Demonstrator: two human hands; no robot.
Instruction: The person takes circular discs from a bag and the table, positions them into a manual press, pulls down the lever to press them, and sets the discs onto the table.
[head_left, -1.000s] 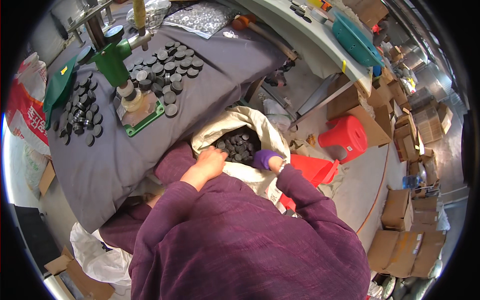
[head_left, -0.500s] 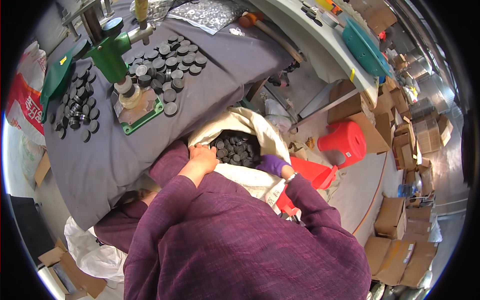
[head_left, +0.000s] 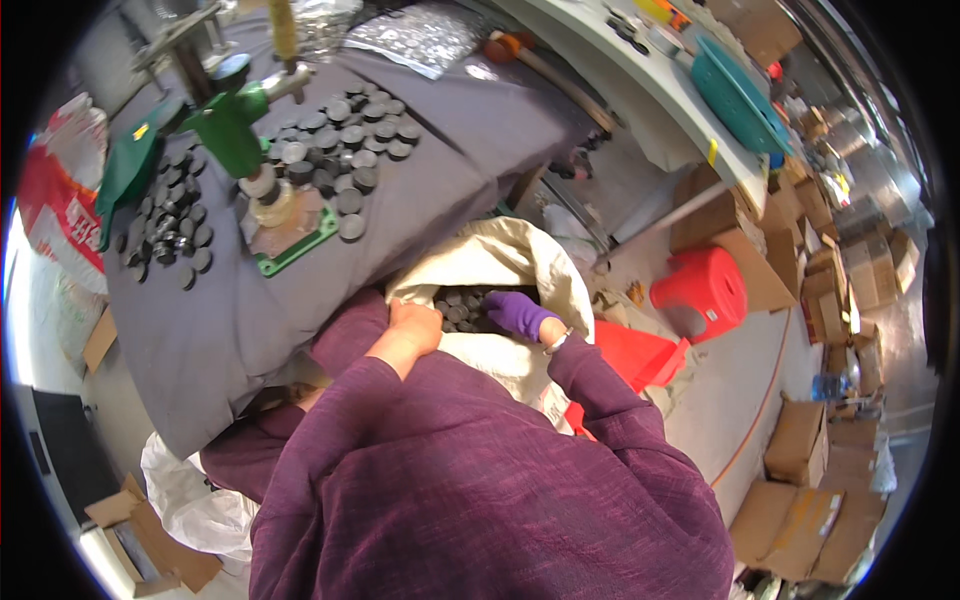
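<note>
A cream woven sack [head_left: 562, 268] stands open against my lap, with many dark round caps [head_left: 460, 304] inside. My left hand [head_left: 415, 325] is closed over the sack's near left rim. In a purple glove, my right hand [head_left: 515, 313] reaches over the right side and lies among or just above the caps; its fingertips are blurred, so I cannot tell whether they hold one. A green hand press [head_left: 228, 135] stands on the cloth-covered table, with a pile of similar caps [head_left: 350, 135] to its right and another heap [head_left: 170, 220] to its left.
A clear bag of small shiny parts [head_left: 420, 38] and a mallet [head_left: 545, 72] lie at the table's back. To the right are a red stool [head_left: 700, 293], a white table [head_left: 640, 70] with a teal basket [head_left: 738, 95], and stacked cardboard boxes [head_left: 795, 440].
My right hand has moved left from the sack's right rim to over the caps inside. My left hand stays at the left rim. The whole view has shifted slightly.
</note>
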